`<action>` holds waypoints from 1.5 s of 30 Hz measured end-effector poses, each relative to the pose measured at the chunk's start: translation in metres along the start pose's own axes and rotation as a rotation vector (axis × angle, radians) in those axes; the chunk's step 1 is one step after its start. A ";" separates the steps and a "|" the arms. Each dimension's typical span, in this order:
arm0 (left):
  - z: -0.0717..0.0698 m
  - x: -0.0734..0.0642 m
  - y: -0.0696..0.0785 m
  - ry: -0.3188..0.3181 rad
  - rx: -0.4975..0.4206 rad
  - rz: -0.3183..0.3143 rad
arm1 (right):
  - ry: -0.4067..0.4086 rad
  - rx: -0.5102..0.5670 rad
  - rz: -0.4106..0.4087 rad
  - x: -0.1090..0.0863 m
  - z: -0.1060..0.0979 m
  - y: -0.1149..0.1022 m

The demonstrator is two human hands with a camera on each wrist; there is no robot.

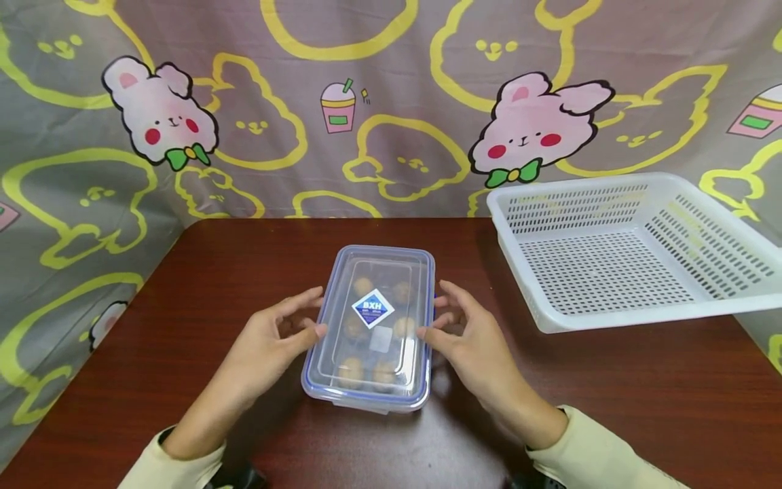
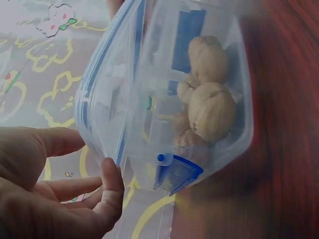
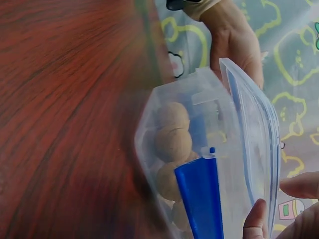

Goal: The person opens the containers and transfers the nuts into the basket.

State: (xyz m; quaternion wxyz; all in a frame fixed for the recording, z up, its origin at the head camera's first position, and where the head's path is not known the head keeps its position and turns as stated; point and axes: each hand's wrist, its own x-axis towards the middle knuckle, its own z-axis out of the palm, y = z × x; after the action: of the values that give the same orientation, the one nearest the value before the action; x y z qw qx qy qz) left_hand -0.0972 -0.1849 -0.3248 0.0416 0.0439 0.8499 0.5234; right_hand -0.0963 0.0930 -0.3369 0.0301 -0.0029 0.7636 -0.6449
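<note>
A clear lid (image 1: 400, 272) with a blue seal and a BXH label covers a see-through plastic box (image 3: 202, 94) on the table. The wrist views show a gap between lid and box, the lid tilted. Several walnuts (image 2: 213, 111) lie inside. My left hand (image 1: 265, 346) pinches the lid's left edge, thumb on top and a finger at the rim. At the opposite edge my right hand (image 1: 479, 343) pinches the lid likewise. A blue clip (image 2: 179, 174) stands out from the box wall in the left wrist view; another blue clip (image 3: 202, 196) hangs in the right wrist view.
A white perforated basket (image 1: 525, 292) stands at the right on the dark red wooden table (image 1: 244, 255). Behind the table and along its left side hangs a cloth (image 1: 244, 183) printed with rabbits and yellow outlines.
</note>
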 end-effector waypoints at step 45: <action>-0.029 -0.005 0.017 0.020 -0.251 0.151 | -0.045 -0.008 -0.240 0.006 -0.014 -0.035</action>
State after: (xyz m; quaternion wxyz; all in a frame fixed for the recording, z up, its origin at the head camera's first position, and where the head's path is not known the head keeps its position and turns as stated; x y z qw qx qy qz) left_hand -0.0949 -0.2031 -0.2965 -0.0011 0.0970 0.7724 0.6277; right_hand -0.1046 0.1004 -0.3006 -0.0300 -0.1089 0.7596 -0.6405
